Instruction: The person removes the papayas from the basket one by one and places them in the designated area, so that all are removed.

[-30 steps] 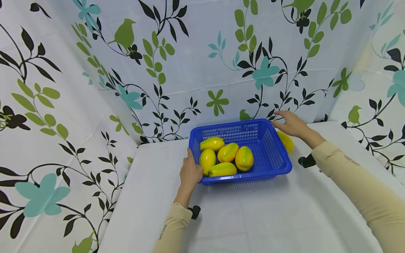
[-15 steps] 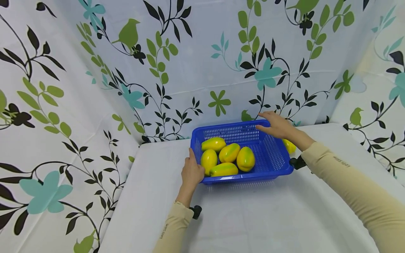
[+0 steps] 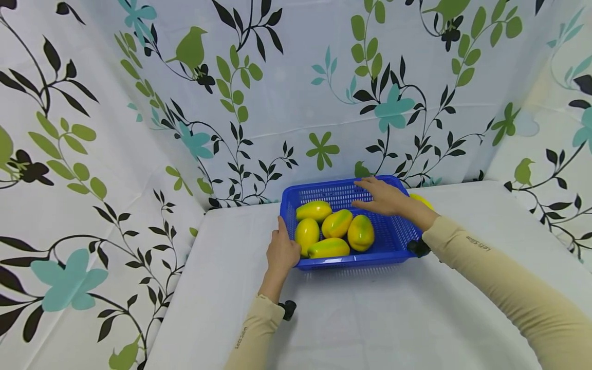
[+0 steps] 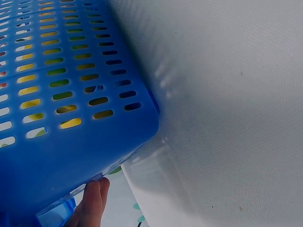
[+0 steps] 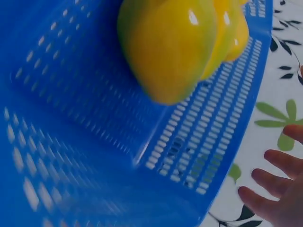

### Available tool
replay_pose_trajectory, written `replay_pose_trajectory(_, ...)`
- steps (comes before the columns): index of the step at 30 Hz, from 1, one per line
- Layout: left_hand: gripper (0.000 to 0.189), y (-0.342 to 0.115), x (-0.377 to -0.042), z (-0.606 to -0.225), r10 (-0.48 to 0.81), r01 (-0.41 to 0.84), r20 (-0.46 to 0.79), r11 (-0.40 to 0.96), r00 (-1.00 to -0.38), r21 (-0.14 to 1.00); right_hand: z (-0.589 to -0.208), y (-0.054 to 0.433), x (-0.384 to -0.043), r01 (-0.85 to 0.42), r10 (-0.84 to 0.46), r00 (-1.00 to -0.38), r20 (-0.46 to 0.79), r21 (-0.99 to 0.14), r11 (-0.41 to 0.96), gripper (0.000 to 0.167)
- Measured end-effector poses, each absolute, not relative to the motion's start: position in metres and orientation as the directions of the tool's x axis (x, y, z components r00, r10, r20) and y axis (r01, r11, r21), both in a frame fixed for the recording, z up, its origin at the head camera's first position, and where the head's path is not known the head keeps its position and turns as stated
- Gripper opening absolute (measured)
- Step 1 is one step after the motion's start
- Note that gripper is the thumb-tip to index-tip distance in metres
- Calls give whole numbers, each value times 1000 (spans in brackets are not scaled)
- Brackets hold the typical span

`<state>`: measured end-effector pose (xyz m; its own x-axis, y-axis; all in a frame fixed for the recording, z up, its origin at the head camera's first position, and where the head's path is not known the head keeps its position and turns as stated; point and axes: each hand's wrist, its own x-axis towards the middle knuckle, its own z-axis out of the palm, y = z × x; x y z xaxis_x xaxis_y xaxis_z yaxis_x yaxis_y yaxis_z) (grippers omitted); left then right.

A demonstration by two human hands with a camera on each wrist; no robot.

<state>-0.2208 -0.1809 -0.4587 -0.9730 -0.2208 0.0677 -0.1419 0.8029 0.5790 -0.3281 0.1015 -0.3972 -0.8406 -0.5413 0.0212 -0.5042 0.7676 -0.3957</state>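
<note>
A blue perforated plastic basket (image 3: 351, 260) stands on the white-covered table. Several yellow, green-streaked fruits shaped like papayas (image 3: 337, 224) lie in its left and middle part. At the front left corner my left hand (image 3: 282, 249) holds the basket rim, and in the left wrist view its fingertips (image 4: 97, 191) show at the rim. My right hand (image 3: 381, 198) hovers over the basket's right half, fingers spread and holding nothing. The right wrist view shows its fingers apart near the rim, with a papaya-like fruit (image 5: 168, 47) inside the basket close by.
One more yellow fruit (image 3: 422, 201) lies outside the basket on the right, partly hidden by my right forearm. Cloth printed with leaves and birds (image 3: 277, 92) hangs behind and at both sides. The white table (image 3: 361, 318) extends in front of the basket.
My right hand has moved left, from beside the yellow fruit at the basket's right edge to above the basket's inside. The left hand stays at its corner; the fruits keep their places.
</note>
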Motion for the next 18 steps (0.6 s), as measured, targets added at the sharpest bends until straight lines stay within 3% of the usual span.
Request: replay_pose_trajectory(18,79,-182,-220,-458,-223,-142,72,804,-972,577,-417,78,-322,-452,-592,-787,-174,-491,745,75)
